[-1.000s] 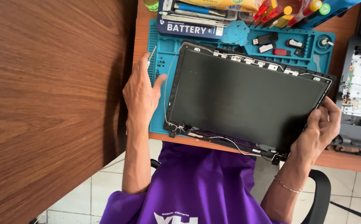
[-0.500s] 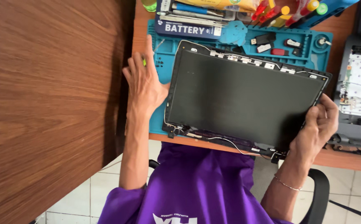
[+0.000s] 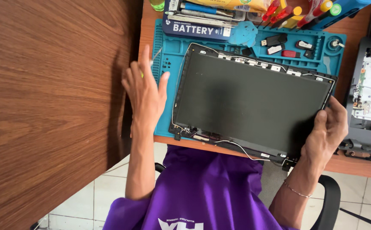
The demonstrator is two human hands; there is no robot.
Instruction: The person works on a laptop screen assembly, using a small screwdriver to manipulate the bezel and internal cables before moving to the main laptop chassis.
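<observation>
Blue silicone repair mat (image 3: 168, 113) w/ moulded top trays holds small black and red plug-in sticks (image 3: 284, 46). On mat: dark flat laptop screen panel (image 3: 253, 100). Right hand (image 3: 327, 127) grips panel's right edge; left hand (image 3: 145, 91) open, fingers spread, left of panel.

The right hand (image 3: 327, 130) grips the laptop screen panel (image 3: 253, 100) on the blue mat (image 3: 168, 106); the left hand (image 3: 145, 91) lies open beside it.

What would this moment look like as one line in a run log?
right hand: grips laptop screen panel edge | left hand: open, off panel, over blue repair mat | loose cable at panel's near edge
</observation>
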